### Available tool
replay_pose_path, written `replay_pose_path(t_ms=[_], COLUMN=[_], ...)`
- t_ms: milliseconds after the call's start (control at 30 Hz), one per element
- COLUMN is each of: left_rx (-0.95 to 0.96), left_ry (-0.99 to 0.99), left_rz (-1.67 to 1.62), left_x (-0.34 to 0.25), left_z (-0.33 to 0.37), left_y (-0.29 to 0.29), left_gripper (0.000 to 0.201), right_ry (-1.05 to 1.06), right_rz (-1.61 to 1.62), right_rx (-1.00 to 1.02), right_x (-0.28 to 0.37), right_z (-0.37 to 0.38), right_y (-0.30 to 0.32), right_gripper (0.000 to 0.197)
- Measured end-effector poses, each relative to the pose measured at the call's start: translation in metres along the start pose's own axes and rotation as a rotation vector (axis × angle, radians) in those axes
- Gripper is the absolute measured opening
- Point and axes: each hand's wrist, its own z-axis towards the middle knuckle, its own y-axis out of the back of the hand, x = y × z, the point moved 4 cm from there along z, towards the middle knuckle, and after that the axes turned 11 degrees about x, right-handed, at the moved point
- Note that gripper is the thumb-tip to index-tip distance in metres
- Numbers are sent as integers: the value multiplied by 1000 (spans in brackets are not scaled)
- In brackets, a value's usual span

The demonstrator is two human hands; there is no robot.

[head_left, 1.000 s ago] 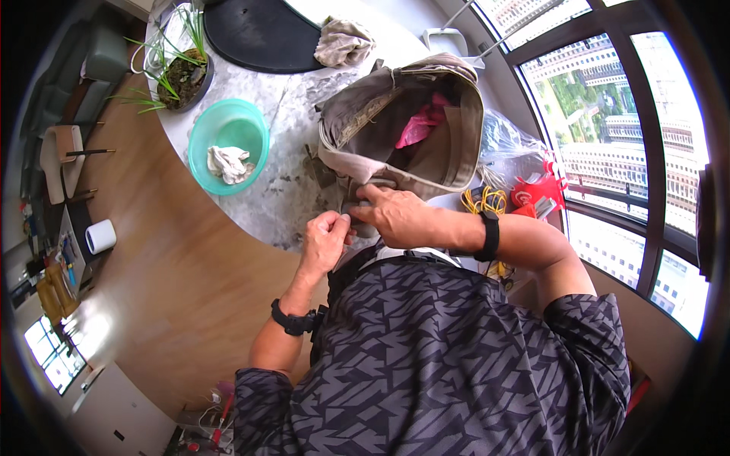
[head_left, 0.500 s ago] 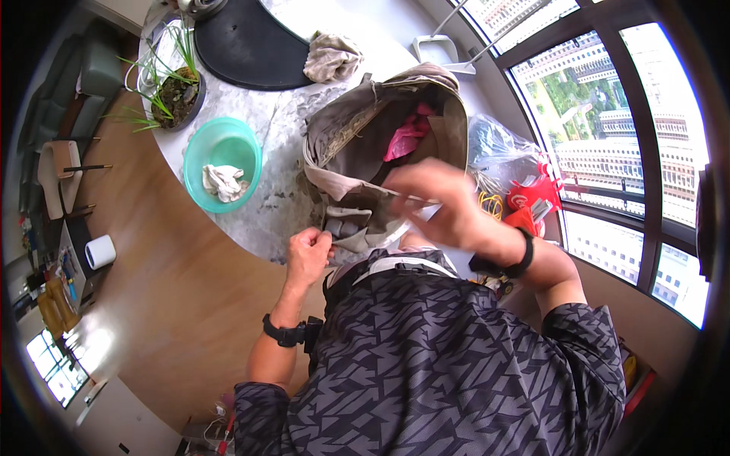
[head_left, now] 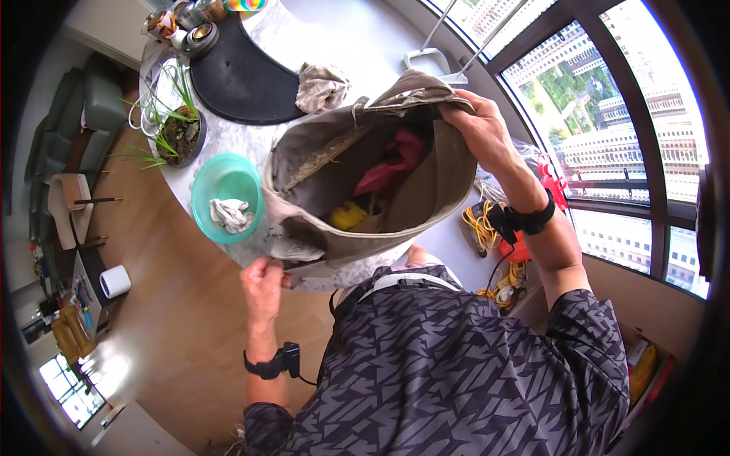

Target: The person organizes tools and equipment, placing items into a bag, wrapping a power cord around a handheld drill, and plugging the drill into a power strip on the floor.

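A grey-brown canvas bag [head_left: 365, 246] stands on the marble-topped table in front of me, its wide mouth spread and facing up. Inside lie a dark pink cloth [head_left: 391, 163] and a small yellow item [head_left: 348, 216] whose kind I cannot make out. My right hand [head_left: 480, 125] is closed round the bag's far right rim. At the near left corner, my left hand [head_left: 262, 286] pinches the bag's edge beside a side pocket [head_left: 300, 242]; the fingertips are partly hidden. The bag's bottom is out of sight.
Left of the bag, a teal basin [head_left: 237, 181] holds a crumpled white cloth [head_left: 230, 215]. Beyond are a potted plant [head_left: 181, 138], a black mat [head_left: 236, 76] and a beige rag [head_left: 323, 87]. Yellow cables [head_left: 479, 229] lie at right, below the windows. A dustpan [head_left: 430, 61] stands behind.
My right hand has moved from above the bag's near side to its far right rim and gripped it. The bag has shifted left and nearer, its mouth wider. My left hand moved left with its corner.
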Motion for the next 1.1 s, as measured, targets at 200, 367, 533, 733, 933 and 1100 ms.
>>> replay_pose_path(t_ms=[200,367,533,733,933,1100], left_rx=[-9,37,95,148,649,832], left_ry=[-54,127,177,253,591,606], left_rz=[154,280,457,428,429,393], left_x=[-21,39,23,23,48,38], left_z=[8,29,36,25,15,13], left_y=[35,45,40,33,15,-59], left_gripper=[17,19,22,21,21,23], right_ry=[22,-82,-119,-130,-345,-714], right_rz=[15,-34,-71,-245,115,364], right_rx=[62,88,108,17,-312,-247], right_x=[-3,-43,-50,-47,-136,-191], right_z=[0,9,4,-31,-125,-224], right_y=[-23,-39,-30,-32,-1,-4], right_gripper=[24,35,36,82,60,54])
